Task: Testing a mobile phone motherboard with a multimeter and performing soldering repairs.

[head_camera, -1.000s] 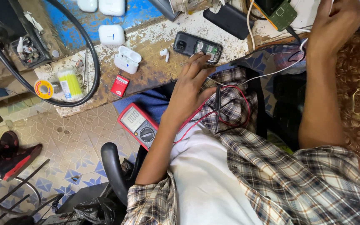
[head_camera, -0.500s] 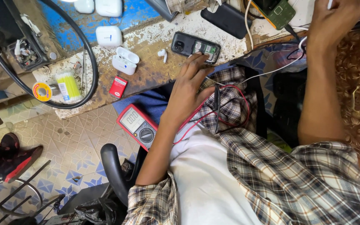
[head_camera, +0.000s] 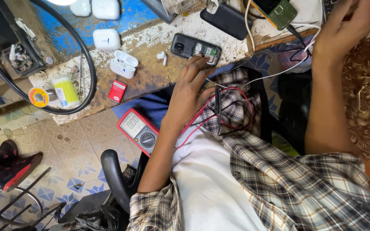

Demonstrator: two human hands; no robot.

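My left hand [head_camera: 188,87] lies with its fingers spread, the fingertips resting on a dark phone [head_camera: 195,48] whose back is off and whose board shows. The phone lies flat on the worn workbench [head_camera: 150,79]. Red and black test leads [head_camera: 219,109] loop over my lap beside that hand, running from a red multimeter [head_camera: 138,130] on my knee. My right hand [head_camera: 345,25] is stretched to the bench's far right corner, near a white cable [head_camera: 275,72]. Its fingertips are blurred and partly cut off by the frame edge.
An open white earbud case [head_camera: 123,64], a loose earbud [head_camera: 162,56], closed white cases [head_camera: 106,38], a small red box [head_camera: 117,90], a solder spool [head_camera: 38,97] and a thick black cable [head_camera: 88,64] lie left on the bench. A black power bank [head_camera: 229,20] and a green keypad phone [head_camera: 276,10] sit farther back.
My left fingertips have slid up onto the opened phone. My right hand stays at the far right corner, shifting slightly.
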